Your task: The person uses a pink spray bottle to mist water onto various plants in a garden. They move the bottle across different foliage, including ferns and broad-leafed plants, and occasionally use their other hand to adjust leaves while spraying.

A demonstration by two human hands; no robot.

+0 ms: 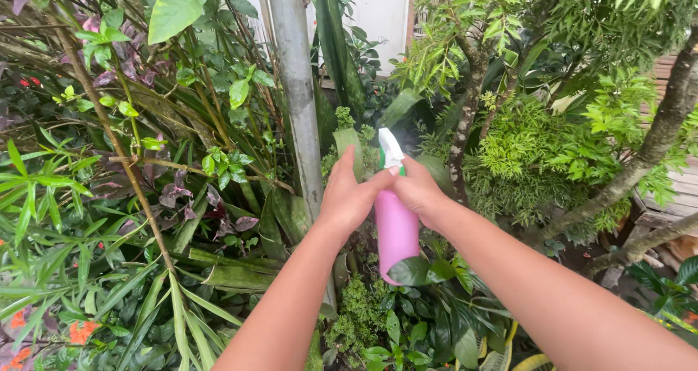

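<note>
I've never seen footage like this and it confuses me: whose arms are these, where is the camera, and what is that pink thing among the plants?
There is no machine here. The single picture comes from a camera worn on a person's head, looking down and forward, so the two bare arms reaching in from the bottom are that person's own.

Both hands meet on a pink spray bottle with a white nozzle. The right hand grips its neck near the trigger, and the left hand is pressed against the top from the other side.

There is no table; the scene is a garden. Behind the hands stands a grey pole. To the left are green and purple-leaved shrubs, to the right a leaning tree trunk and ferny green bushes. A pale wall shows at the back.
</note>
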